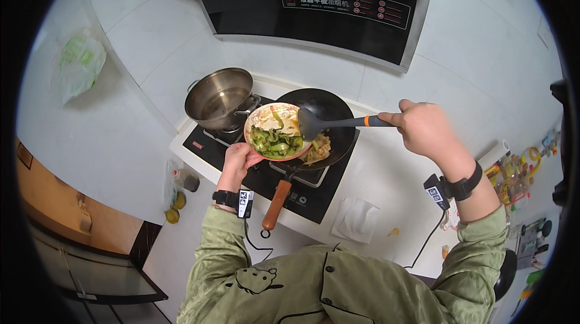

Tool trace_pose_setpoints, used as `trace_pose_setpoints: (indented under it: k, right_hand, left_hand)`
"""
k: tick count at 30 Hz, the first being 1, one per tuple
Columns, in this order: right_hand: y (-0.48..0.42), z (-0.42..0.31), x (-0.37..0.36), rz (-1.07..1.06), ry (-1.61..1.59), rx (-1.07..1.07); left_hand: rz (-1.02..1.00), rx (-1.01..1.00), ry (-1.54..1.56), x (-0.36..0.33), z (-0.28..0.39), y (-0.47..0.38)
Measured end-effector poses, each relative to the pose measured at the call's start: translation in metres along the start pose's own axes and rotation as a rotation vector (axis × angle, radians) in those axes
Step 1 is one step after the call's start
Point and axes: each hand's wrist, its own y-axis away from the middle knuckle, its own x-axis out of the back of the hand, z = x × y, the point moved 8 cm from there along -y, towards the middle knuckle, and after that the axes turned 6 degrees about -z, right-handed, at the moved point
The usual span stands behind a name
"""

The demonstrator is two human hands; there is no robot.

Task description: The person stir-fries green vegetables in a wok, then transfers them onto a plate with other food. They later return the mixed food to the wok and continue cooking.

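My left hand (241,159) grips the rim of a red-edged bowl (265,120) with a printed inside. Cooked leafy greens (276,141) lie in its lower part, and brownish sauce smears the upper part. The bowl is held over the left side of a black wok (337,111), partly covering it. My right hand (421,127) holds a dark grey spatula (342,122) by its handle, which has an orange band. The spatula's head is at the bowl's right rim. More cooked food (318,149) lies in the wok. The wok's wooden handle (277,204) points towards me.
A steel pot (219,102) with some liquid stands on the left burner of the black gas stove (317,208). Above hangs a range hood (308,11). Folded white paper (355,219) lies right of the stove. Bottles and packets (512,176) stand far right; a jar (186,180) stands at left.
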Motion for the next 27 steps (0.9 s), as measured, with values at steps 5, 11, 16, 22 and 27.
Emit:
trace_pose_setpoints:
  k: [5, 11, 16, 22, 27]
  right_hand:
    - [-0.011, 0.001, -0.010, 0.073, 0.008, -0.031]
    - [0.014, 0.045, -0.037, -0.001, -0.435, -0.191]
    - [0.060, 0.038, -0.107, -0.198, -1.285, -0.487]
    - [0.071, -0.003, -0.103, -0.072, -0.925, -0.315]
    - [0.067, -0.050, -0.090, -0.038, -0.470, -0.211]
  left_hand:
    - [-0.024, 0.013, -0.028, -0.008, 0.000, 0.001]
    - [-0.028, -0.003, 0.004, -0.016, -0.001, 0.006]
    - [-0.006, -0.011, 0.036, -0.015, 0.002, 0.008]
    - [0.053, -0.056, 0.017, -0.015, -0.004, 0.008]
    - [0.105, -0.083, 0.030, -0.020, -0.010, 0.015]
